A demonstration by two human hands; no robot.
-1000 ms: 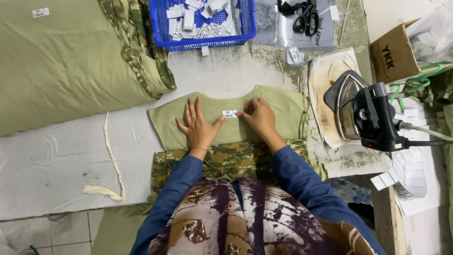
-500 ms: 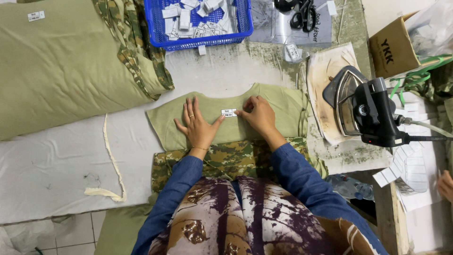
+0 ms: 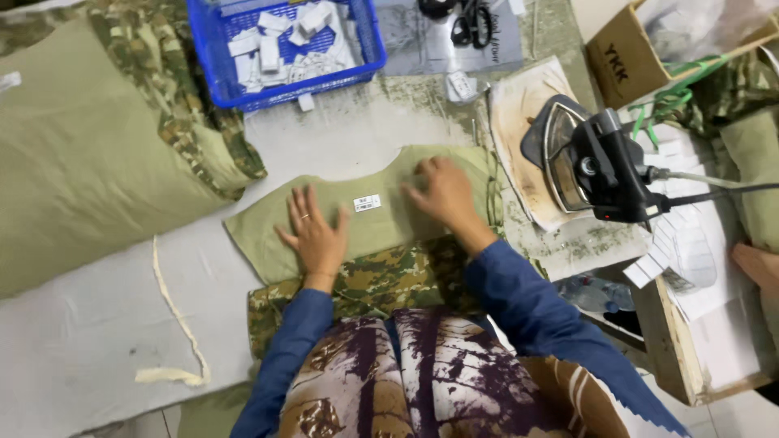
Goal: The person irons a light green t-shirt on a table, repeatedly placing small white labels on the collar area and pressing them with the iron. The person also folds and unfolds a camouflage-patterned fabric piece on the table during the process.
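1. A big stack of olive and camouflage cloth (image 3: 97, 154) lies well to the left of the olive fabric piece (image 3: 381, 219), which sits spread flat on the grey worktop (image 3: 73, 341).
2. A loose cream strip (image 3: 174, 324) curls on the worktop left of the olive fabric piece.
3. The left hand (image 3: 315, 235) rests palm down on the fabric piece's left part, fingers spread, its grip open and holding nothing.
4. A small white label (image 3: 367, 203) lies on the fabric piece between the hands.
5. The right hand (image 3: 442, 195) presses flat on its right part, grip open too.
6. A blue basket (image 3: 284, 49) of white tags stands beyond the fabric piece.
7. A dark iron (image 3: 596, 162) sits on a scorched pad right of it.
8. Another person's hand (image 3: 759, 268) shows at the far right edge.
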